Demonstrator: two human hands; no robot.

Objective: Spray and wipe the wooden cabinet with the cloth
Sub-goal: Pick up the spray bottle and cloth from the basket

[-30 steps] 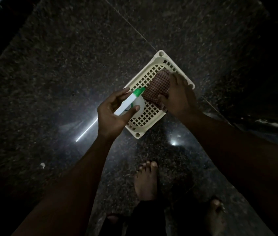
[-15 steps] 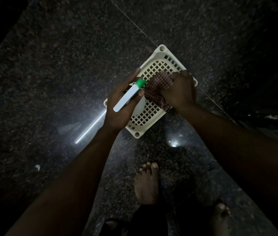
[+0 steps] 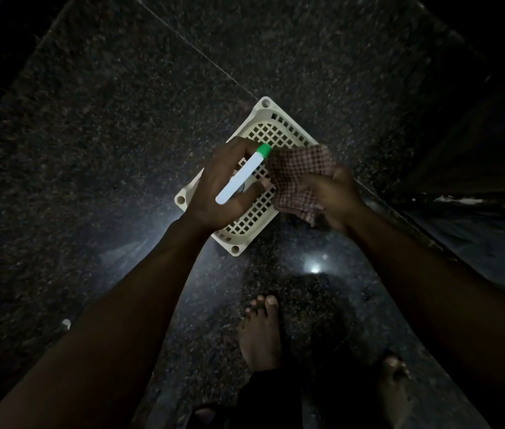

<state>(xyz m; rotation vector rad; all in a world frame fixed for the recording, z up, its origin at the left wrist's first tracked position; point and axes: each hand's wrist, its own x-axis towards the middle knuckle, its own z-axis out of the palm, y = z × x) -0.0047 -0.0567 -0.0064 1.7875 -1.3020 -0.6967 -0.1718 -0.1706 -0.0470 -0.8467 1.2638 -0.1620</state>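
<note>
step: pick-up, judged | keep both grips firm, clear basket (image 3: 235, 249) rim before turning to spray | left hand (image 3: 214, 193) wrapped round bottle (image 3: 242, 176), green cap pointing away, over basket | cloth (image 3: 297, 168) bunched in right hand (image 3: 334, 196) grip, just right of bottle cap | cabinet not made out in dark

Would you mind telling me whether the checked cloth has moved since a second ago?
Yes. The right hand has lifted the cloth off the basket floor, and it now hangs past the basket's right rim.
</note>
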